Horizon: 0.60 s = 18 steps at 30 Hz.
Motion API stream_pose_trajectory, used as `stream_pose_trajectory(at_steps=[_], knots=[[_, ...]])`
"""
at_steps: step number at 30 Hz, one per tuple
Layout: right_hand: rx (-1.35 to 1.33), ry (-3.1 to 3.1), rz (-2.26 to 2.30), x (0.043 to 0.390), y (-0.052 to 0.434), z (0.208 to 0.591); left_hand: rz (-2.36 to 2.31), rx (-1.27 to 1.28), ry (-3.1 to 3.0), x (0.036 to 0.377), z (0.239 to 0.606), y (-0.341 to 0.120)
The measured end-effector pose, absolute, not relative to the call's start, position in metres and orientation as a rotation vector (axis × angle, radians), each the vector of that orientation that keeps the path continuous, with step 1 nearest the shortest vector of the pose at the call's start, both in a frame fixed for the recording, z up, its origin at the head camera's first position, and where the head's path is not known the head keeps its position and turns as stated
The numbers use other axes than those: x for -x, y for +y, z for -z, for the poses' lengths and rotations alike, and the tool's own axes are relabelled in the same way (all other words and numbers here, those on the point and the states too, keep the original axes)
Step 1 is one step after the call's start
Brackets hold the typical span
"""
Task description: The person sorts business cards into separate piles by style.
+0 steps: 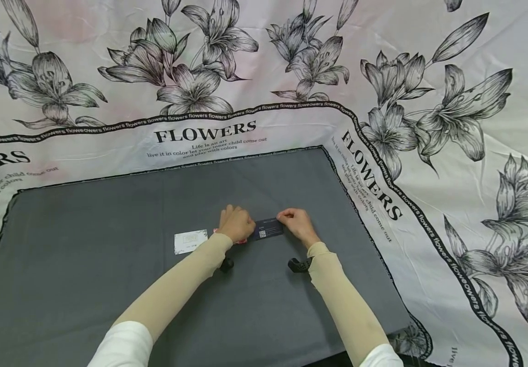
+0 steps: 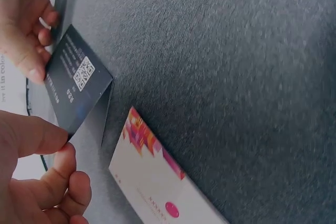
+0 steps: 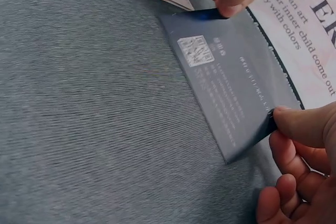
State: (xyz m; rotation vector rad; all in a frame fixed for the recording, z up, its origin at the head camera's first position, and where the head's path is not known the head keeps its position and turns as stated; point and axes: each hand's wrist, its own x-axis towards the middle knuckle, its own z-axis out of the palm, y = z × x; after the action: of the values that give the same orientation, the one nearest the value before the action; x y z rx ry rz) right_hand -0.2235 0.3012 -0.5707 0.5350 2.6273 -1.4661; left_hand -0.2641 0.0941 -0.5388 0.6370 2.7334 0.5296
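Note:
A dark business card [image 1: 268,229] with a QR code and pale print is held between both hands. My left hand [image 1: 236,223] pinches its left far corner between thumb and finger. At the right far corner, my right hand [image 1: 298,224] grips it with thumb and forefinger. The left wrist view shows the dark card [image 2: 79,82] tilted, with a dark shape under its near edge that I cannot make out. Beside it lies a white card [image 2: 152,177] with a pink and orange pattern, partly hidden by the left hand in the head view.
A white card [image 1: 190,241] with grey corner decoration lies left of the patterned one. All rest on a grey cloth surface [image 1: 107,265]. Around it runs a white border [image 1: 291,127] printed with flowers and lettering. A black wrist device [image 1: 299,265] sits by the right wrist.

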Motion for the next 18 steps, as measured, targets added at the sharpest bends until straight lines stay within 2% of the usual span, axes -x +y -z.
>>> stream_pose_trajectory(at_steps=[18], knots=[[-0.554, 2.733, 1.169, 0.226, 0.293, 0.569, -0.398, -0.655, 2.845, 0.263, 0.550, 0.098]])
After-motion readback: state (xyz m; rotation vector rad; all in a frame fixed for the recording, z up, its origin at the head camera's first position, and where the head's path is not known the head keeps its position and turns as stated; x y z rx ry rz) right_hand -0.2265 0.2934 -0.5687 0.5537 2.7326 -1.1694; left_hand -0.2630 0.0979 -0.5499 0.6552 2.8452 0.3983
